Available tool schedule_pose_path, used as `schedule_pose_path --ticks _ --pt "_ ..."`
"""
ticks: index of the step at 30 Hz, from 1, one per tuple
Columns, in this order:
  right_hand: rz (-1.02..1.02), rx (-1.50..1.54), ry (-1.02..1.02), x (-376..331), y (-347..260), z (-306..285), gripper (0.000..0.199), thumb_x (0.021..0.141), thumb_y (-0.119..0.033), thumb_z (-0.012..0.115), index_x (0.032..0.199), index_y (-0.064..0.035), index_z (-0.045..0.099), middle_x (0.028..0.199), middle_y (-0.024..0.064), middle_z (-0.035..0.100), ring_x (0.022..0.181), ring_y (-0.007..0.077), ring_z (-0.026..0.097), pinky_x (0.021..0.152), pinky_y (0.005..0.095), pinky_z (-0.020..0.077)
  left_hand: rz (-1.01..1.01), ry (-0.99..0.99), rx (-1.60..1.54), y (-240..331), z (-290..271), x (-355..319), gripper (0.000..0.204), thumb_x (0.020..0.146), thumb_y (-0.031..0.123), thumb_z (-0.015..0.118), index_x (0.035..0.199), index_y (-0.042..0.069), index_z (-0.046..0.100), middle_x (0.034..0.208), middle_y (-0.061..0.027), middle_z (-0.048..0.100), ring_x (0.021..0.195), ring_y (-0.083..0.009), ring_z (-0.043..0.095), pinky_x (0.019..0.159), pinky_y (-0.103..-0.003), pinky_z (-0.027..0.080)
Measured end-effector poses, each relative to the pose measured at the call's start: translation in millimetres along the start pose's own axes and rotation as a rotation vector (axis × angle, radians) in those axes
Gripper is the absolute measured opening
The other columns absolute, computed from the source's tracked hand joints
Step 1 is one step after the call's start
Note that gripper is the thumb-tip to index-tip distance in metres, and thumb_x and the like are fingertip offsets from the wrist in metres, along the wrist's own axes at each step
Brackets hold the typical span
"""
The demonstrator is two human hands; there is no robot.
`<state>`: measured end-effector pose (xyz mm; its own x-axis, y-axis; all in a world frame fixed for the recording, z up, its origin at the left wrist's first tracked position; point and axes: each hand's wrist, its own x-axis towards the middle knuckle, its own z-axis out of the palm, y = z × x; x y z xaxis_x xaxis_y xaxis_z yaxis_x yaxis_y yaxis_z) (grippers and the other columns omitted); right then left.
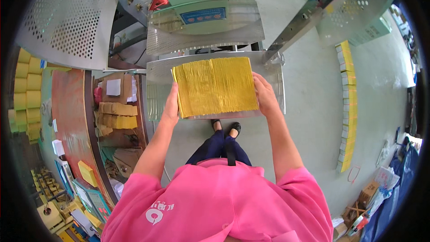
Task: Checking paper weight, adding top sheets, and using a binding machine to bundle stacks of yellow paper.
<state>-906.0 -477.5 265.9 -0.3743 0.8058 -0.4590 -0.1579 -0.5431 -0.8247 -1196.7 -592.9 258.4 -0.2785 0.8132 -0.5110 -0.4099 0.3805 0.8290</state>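
A wide block of yellow paper pieces (215, 87), packed side by side with their thin edges facing up, is pressed between my two hands. Against its left end lies my left hand (171, 102), closed on the block with most of its fingers hidden. At the opposite end my right hand (267, 95) grips it, fingers partly out of sight behind the edge. Under and behind the block is a shiny metal tray (156, 78) of a machine. I cannot tell whether the block touches the tray.
A clear guard (201, 27) and perforated metal panels (67, 22) stand around the machine. On my left, a red-brown table (71, 121) is beside a shelf with yellow bundles (118, 115). A long row of yellow-and-white stacks (347, 107) lies on the floor at right.
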Motion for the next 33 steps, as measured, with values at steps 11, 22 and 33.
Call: schedule_pose_path --ticks 11,22,33 --pt "-0.015 -0.196 0.06 8 4 12 0.031 0.096 -0.016 0.05 0.119 0.0019 0.063 0.111 0.0052 0.066 0.101 0.0138 0.059 0.089 0.0272 0.0453 -0.083 -0.262 0.251 34 -17 6 0.058 0.098 0.043 0.054 0.14 0.003 0.046 0.129 -0.0078 0.058 0.115 -0.0192 0.056 0.098 -0.034 0.044" --pt "-0.404 0.075 0.345 30 -7 -4 0.02 0.091 -0.009 0.062 0.11 -0.0011 0.063 0.101 0.001 0.066 0.094 0.0094 0.058 0.088 0.0253 0.0441 0.783 -0.136 0.772 -5 54 21 0.057 0.079 0.022 0.08 0.123 0.0 0.051 0.114 -0.0143 0.062 0.107 -0.0291 0.06 0.09 -0.038 0.048" --pt "-0.781 -0.616 0.696 2 -63 -43 0.019 0.086 0.008 0.05 0.096 0.0008 0.065 0.091 0.0085 0.063 0.083 0.0161 0.059 0.073 0.0284 0.0477 0.645 -0.063 0.68 -13 100 47 0.049 0.079 0.017 0.079 0.118 0.0 0.053 0.107 -0.0157 0.065 0.102 -0.0339 0.062 0.085 -0.04 0.05"
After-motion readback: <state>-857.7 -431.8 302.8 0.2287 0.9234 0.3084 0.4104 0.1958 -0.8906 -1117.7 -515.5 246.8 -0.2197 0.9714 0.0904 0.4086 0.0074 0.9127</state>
